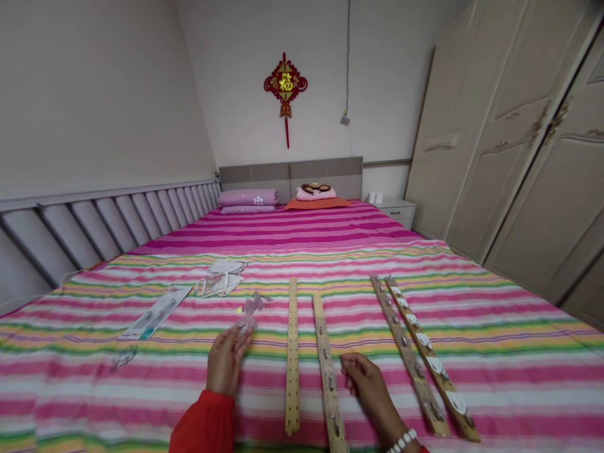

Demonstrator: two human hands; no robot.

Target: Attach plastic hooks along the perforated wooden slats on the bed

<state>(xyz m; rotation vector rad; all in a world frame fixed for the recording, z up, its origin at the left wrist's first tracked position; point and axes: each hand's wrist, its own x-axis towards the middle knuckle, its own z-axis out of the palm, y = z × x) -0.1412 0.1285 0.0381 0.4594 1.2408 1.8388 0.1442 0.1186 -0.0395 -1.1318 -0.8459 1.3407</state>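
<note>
Between the fingers of my left hand point(227, 358) is a small clear plastic packet point(244, 326) with something metallic inside. My right hand point(365, 380) has its fingers curled together beside a wooden strip point(326, 371) bearing metal pieces; whatever it may hold is too small to make out. Left of that strip lies a bare strip with rows of holes point(292, 358). Two more strips lie at the right, one with metal pieces point(409, 355) and one with white round pieces point(431, 358). Small clear bags point(256, 303) rest just beyond my left hand.
At the left on the striped bedspread are a flat packaged card point(155, 313), a pile of clear packets point(221, 279) and a wire-like bundle point(123, 357). Folded bedding point(248, 199) lies at the far end, by the headboard. Wardrobes point(514, 138) line the right side.
</note>
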